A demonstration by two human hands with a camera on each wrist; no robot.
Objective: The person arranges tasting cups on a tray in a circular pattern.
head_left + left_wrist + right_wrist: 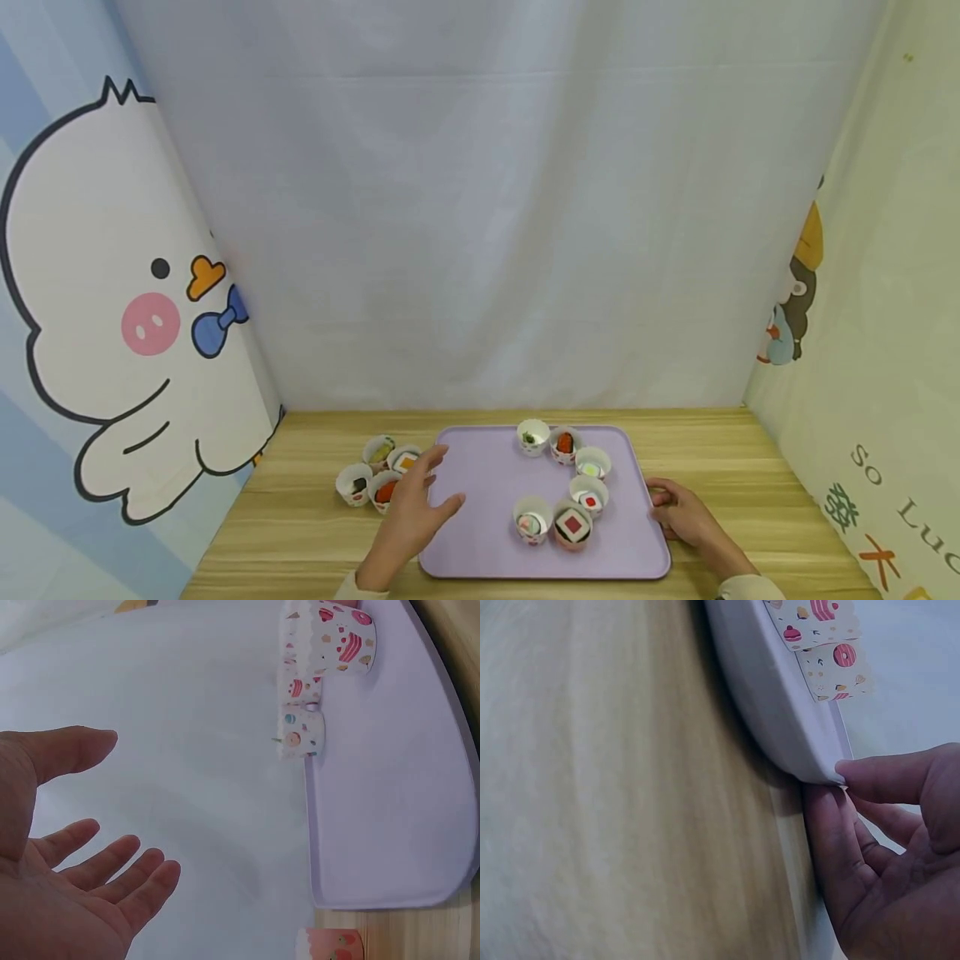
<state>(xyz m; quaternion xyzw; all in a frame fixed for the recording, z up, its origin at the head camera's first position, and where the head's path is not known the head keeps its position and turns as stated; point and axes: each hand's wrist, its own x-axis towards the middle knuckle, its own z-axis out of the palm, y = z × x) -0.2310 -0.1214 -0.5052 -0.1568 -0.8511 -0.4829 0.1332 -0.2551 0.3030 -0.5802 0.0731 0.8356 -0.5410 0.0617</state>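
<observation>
A lilac tray (480,458) lies on the wooden table and carries several paper cups with small sushi-like pieces in them. Its right edge is pinched by my right hand (686,517); in the right wrist view the thumb (881,776) is on the rim and fingers are below it. My left hand (411,512) hovers by the tray's left edge, thumb and fingers spread, holding nothing. Closest to it are a cup with an orange-red piece (384,492) and a cup with an orange-and-white piece (406,459), both left of the tray.
Also left of the tray stand a cup with a dark piece (354,485) and a cup with a green piece (378,451). On the tray, a cup with a red-centred square (573,527) is nearest the front. A pale curtain (480,250) hangs behind the table (300,533).
</observation>
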